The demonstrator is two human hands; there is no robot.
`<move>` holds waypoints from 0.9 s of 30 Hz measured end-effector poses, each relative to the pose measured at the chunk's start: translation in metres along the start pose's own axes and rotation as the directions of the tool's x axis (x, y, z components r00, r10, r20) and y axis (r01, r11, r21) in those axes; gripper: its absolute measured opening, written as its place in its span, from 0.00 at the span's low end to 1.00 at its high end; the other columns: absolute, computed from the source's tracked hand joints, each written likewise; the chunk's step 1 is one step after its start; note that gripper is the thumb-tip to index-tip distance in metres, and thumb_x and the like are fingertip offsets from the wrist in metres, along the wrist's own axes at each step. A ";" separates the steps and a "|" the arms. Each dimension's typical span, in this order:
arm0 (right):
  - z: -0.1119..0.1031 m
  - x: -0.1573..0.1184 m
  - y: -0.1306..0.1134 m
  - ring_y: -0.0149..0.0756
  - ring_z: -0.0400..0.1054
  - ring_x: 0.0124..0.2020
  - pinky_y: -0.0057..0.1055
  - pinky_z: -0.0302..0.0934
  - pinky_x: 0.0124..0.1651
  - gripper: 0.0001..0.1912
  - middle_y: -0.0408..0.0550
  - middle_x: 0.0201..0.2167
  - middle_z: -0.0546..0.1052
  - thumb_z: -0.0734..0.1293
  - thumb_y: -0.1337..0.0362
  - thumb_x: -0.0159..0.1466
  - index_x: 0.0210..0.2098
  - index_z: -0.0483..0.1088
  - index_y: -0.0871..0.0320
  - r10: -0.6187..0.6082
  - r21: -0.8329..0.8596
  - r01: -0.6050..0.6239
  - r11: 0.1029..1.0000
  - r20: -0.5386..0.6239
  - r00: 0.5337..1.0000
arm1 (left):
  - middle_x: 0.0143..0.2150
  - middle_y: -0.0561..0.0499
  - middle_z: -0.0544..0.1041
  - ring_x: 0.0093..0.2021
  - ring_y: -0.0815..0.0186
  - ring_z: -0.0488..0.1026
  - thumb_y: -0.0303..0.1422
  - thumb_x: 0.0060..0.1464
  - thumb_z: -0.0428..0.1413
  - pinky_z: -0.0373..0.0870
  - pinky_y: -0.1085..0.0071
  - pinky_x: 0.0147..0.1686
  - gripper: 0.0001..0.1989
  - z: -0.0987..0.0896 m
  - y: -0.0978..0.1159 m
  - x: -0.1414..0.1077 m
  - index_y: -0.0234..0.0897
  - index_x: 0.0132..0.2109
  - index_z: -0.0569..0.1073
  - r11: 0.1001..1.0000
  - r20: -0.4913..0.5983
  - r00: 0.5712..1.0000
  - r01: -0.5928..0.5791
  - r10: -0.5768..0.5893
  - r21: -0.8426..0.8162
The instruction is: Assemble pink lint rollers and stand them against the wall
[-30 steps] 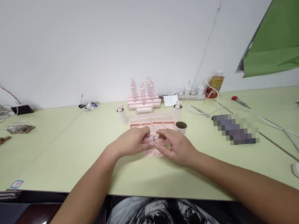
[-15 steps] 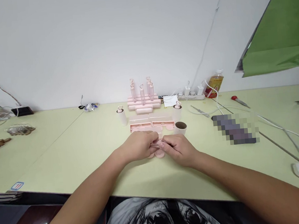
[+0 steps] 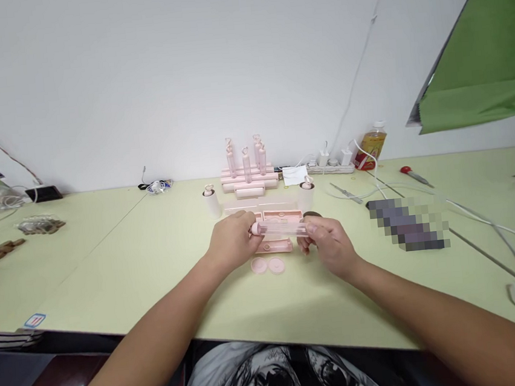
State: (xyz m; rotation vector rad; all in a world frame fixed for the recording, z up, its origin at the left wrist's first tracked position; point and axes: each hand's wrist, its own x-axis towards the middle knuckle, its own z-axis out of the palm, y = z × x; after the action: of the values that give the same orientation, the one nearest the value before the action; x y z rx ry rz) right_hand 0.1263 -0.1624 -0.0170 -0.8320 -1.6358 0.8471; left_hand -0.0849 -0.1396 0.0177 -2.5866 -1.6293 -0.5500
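Observation:
My left hand (image 3: pixel 231 241) grips the pink capped end of a clear pinkish tube (image 3: pixel 283 228), held level above the table. The tube's other end is pinched between the thumb and fingers of my right hand (image 3: pixel 334 246). Beneath the tube lies a long pink tray-like case part (image 3: pixel 276 247). Two round pink discs (image 3: pixel 276 265) rest side by side in front of it. Open pink cases (image 3: pixel 283 213) are behind the tube, partly covered by my left hand. A dark-mouthed cylinder (image 3: pixel 312 214) shows just behind my right hand, mostly hidden.
White cylinders with pink tops (image 3: pixel 213 204) flank the cases. At the wall, several capped tubes (image 3: pixel 246 167) stand by stacked pink cases (image 3: pixel 250 190). To the right are a power strip (image 3: pixel 328 168), a drink bottle (image 3: pixel 371 145), cables and a red-handled screwdriver (image 3: pixel 415 176).
My hands were close together over the pink case part. My right hand has moved right, and the tube between my hands now shows lengthwise. The tray part and discs are more exposed.

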 end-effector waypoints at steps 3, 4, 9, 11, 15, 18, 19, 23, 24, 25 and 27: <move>0.006 -0.001 0.000 0.30 0.59 0.20 0.29 0.54 0.24 0.23 0.42 0.17 0.66 0.62 0.47 0.63 0.20 0.63 0.57 -0.004 -0.020 0.005 1.000 0.050 0.999 | 0.33 0.51 0.74 0.34 0.62 0.71 0.36 0.54 0.51 0.56 0.69 0.27 0.06 0.004 0.005 0.000 0.39 0.33 0.68 1.000 0.075 0.997 0.007 -0.009 0.025; 0.008 -0.001 -0.001 0.30 0.59 0.20 0.29 0.54 0.25 0.23 0.41 0.17 0.66 0.62 0.47 0.63 0.20 0.63 0.57 -0.013 -0.031 0.015 0.999 0.065 0.998 | 0.33 0.51 0.75 0.34 0.61 0.72 0.36 0.53 0.52 0.56 0.69 0.27 0.06 0.006 0.006 0.000 0.40 0.33 0.68 1.000 0.095 0.995 0.001 -0.004 0.028; 0.015 -0.003 -0.005 0.29 0.58 0.20 0.29 0.53 0.25 0.23 0.40 0.17 0.66 0.63 0.47 0.63 0.20 0.64 0.57 -0.038 -0.003 0.039 0.999 0.140 0.989 | 0.32 0.50 0.76 0.33 0.62 0.72 0.37 0.54 0.50 0.56 0.69 0.27 0.07 0.011 0.011 -0.003 0.39 0.31 0.69 0.999 0.119 0.992 -0.048 0.049 -0.007; 0.015 -0.004 -0.004 0.30 0.59 0.20 0.29 0.54 0.25 0.22 0.40 0.17 0.66 0.62 0.48 0.63 0.20 0.64 0.57 -0.041 -0.002 0.042 0.999 0.147 0.988 | 0.31 0.50 0.76 0.31 0.62 0.72 0.37 0.53 0.50 0.56 0.69 0.26 0.09 0.012 0.013 -0.004 0.39 0.30 0.69 0.998 0.118 0.991 -0.056 0.058 -0.017; 0.012 -0.005 0.001 0.30 0.60 0.20 0.29 0.54 0.26 0.21 0.41 0.18 0.66 0.61 0.51 0.64 0.21 0.65 0.57 -0.031 -0.036 0.037 0.999 0.154 0.988 | 0.29 0.50 0.76 0.29 0.63 0.71 0.36 0.52 0.50 0.56 0.69 0.26 0.09 0.012 0.015 -0.005 0.38 0.27 0.69 0.994 0.151 0.986 -0.063 0.076 -0.086; 0.010 -0.006 0.003 0.31 0.61 0.21 0.30 0.55 0.26 0.22 0.42 0.17 0.66 0.60 0.51 0.64 0.20 0.65 0.57 -0.030 -0.051 0.039 0.998 0.160 0.987 | 0.27 0.50 0.75 0.28 0.65 0.70 0.33 0.51 0.50 0.57 0.71 0.26 0.08 0.012 0.015 -0.005 0.38 0.25 0.68 0.984 0.177 0.979 -0.075 0.103 -0.162; 0.010 -0.006 0.003 0.31 0.61 0.21 0.30 0.55 0.26 0.21 0.42 0.17 0.66 0.60 0.51 0.64 0.20 0.65 0.57 -0.035 -0.050 0.044 0.998 0.165 0.986 | 0.27 0.51 0.75 0.28 0.65 0.70 0.33 0.51 0.50 0.58 0.71 0.26 0.08 0.012 0.015 -0.005 0.38 0.25 0.67 0.979 0.180 0.977 -0.082 0.117 -0.188; 0.009 -0.006 0.001 0.32 0.62 0.21 0.31 0.56 0.27 0.21 0.43 0.18 0.67 0.60 0.52 0.64 0.20 0.65 0.57 -0.047 -0.025 0.053 0.998 0.177 0.983 | 0.24 0.52 0.73 0.26 0.68 0.68 0.33 0.52 0.50 0.58 0.73 0.26 0.10 0.012 0.014 -0.006 0.37 0.24 0.66 0.945 0.167 0.970 -0.120 0.178 -0.305; 0.009 -0.006 0.000 0.32 0.62 0.21 0.31 0.56 0.27 0.21 0.43 0.18 0.67 0.60 0.52 0.64 0.20 0.65 0.57 -0.052 -0.024 0.057 0.998 0.177 0.983 | 0.23 0.53 0.73 0.26 0.68 0.67 0.33 0.52 0.50 0.58 0.73 0.26 0.10 0.011 0.013 -0.006 0.37 0.23 0.66 0.935 0.162 0.969 -0.126 0.188 -0.332; 0.009 -0.006 0.000 0.32 0.62 0.21 0.31 0.55 0.27 0.21 0.43 0.18 0.67 0.60 0.52 0.64 0.20 0.65 0.57 -0.058 -0.027 0.064 0.998 0.177 0.982 | 0.22 0.53 0.72 0.25 0.69 0.67 0.33 0.51 0.51 0.57 0.73 0.26 0.11 0.011 0.012 -0.006 0.37 0.23 0.65 0.924 0.156 0.968 -0.129 0.196 -0.360; 0.009 -0.007 -0.001 0.32 0.61 0.21 0.31 0.55 0.27 0.21 0.43 0.18 0.67 0.60 0.52 0.64 0.20 0.65 0.57 -0.074 -0.040 0.083 0.996 0.184 0.980 | 0.20 0.54 0.70 0.24 0.70 0.65 0.33 0.51 0.52 0.57 0.74 0.25 0.12 0.011 0.011 -0.007 0.37 0.22 0.64 0.897 0.150 0.966 -0.128 0.209 -0.424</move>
State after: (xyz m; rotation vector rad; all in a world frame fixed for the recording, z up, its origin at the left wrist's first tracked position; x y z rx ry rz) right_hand 0.1190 -0.1696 -0.0210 -0.7346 -1.8434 0.8511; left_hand -0.0744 -0.1480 0.0071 -3.1409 -1.4397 -0.7199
